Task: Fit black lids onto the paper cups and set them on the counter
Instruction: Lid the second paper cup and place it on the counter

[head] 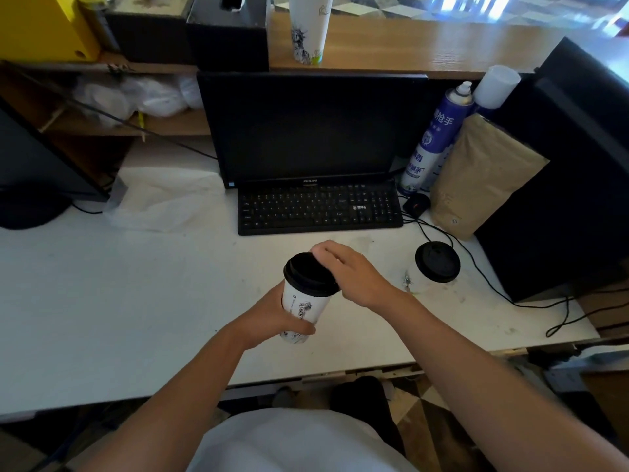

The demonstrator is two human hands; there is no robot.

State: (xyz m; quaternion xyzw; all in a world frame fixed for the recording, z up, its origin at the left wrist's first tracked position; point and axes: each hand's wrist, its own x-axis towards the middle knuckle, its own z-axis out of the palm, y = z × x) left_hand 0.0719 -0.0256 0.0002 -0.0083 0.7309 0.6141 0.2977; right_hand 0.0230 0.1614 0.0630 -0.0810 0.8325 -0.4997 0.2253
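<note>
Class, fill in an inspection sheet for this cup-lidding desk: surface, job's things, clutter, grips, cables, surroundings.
Surface: white desk, scuffed and stained towards its right side.
Job's things: paper cup held above the desk, black lid on its mouth; second lidded cup standing on the desk to the right.
Clutter: keyboard, monitor, mouse, spray can, brown bag, white plastic bag.
Grips: left hand grips the held cup's body; right hand lies over the lid's far rim; whether it is pinching or pressing cannot be told.
Cables: black cable snaking across the desk's right side and over its edge.
Surroundings: wooden counter behind the monitor, cup stack standing on it.
</note>
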